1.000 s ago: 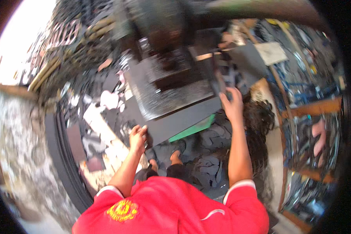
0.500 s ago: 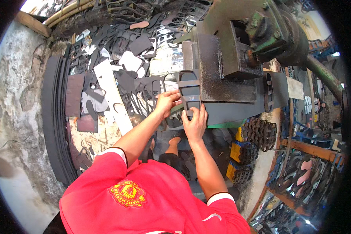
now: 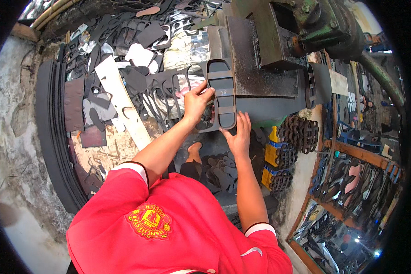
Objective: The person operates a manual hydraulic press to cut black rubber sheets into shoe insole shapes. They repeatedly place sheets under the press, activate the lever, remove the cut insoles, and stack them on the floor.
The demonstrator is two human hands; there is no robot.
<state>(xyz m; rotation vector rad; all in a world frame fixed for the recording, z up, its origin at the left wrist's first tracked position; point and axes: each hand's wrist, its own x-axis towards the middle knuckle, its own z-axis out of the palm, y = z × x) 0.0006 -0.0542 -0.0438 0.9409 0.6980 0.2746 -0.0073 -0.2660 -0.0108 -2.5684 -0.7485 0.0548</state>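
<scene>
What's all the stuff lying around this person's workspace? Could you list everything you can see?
Cutting die: one, dark metal, sandal-sole outline, on the rubber sheet in front of the press.
Rubber sheet: one, dark grey, lying under the press.
Press machine: one, green and rusty black, top centre.
Cut-out rubber scraps: many, black, heaped at upper left.
Pale board: one, whitish, slanting among the scraps.
Stacked sheets: several, black, on edge along the left wall.
Sole cut-outs: a dark pile at right, above yellow-and-blue boxes.
Red shirt: one, bottom centre.
Left hand: gripping the die's left edge.
Right hand: pressing its lower end.
</scene>
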